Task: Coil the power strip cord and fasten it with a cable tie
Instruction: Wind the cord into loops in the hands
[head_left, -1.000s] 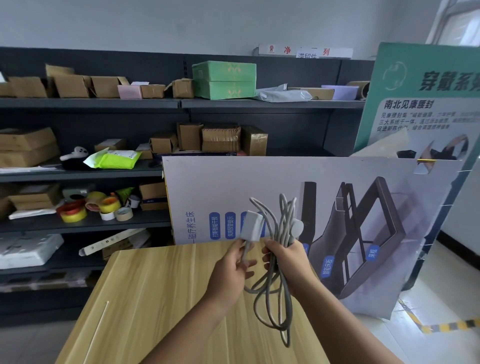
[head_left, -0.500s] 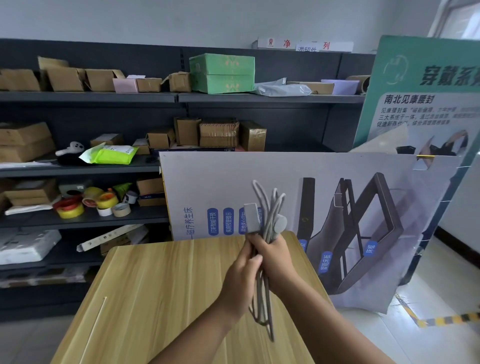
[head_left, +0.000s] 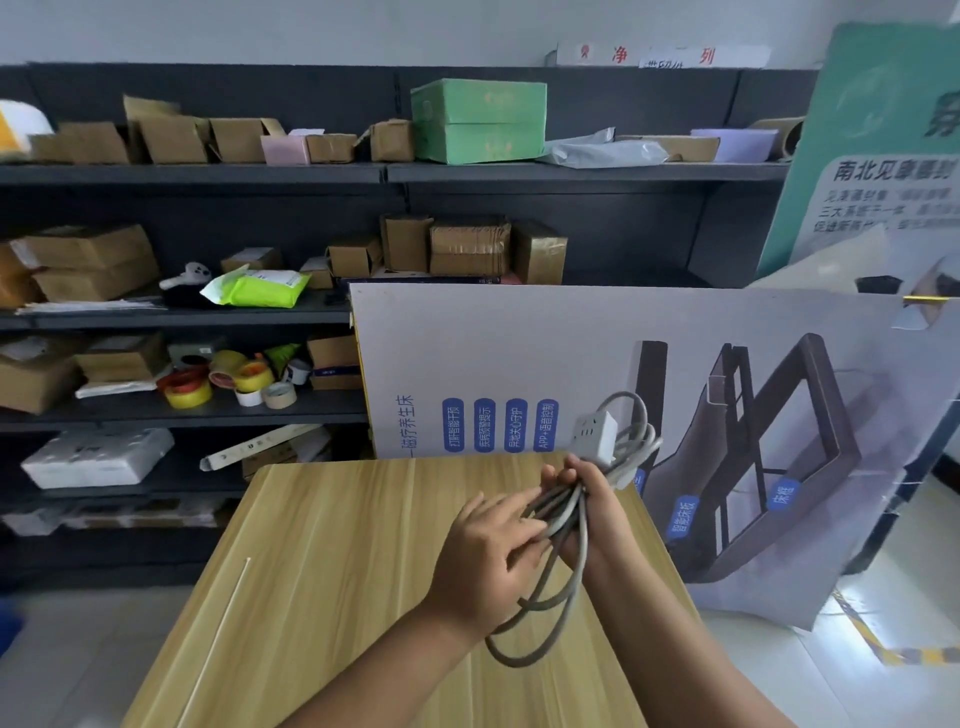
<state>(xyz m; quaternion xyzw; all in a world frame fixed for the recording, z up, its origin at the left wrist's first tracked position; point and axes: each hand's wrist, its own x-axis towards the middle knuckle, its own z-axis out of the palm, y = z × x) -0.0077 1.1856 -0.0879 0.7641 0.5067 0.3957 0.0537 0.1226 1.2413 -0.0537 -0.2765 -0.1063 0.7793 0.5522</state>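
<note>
While both hands work above the far right part of the wooden bench (head_left: 332, 561), the grey cord (head_left: 566, 525) sits bundled into several loops between them. Right hand (head_left: 597, 506) is wrapped around the middle of the bundle, fingers closed on it. Left hand (head_left: 491, 545) lies flat against the strands from the left, fingers extended across the cord and touching it, not clearly closed round it. White power strip block (head_left: 595, 439) sticks up just above the right hand, sockets facing the camera; upper loops arc behind and right of it. Lower loops hang below the hands, over the bench surface; contact with the wood can't be told. Thin white cable tie (head_left: 215, 636) lies straight on the left part of the bench, well apart from the hands. A printed display board (head_left: 519, 353) stands behind the bench; dark shelves (head_left: 197, 174) with cardboard boxes and tape rolls (head_left: 228, 379) fill the back left.
</note>
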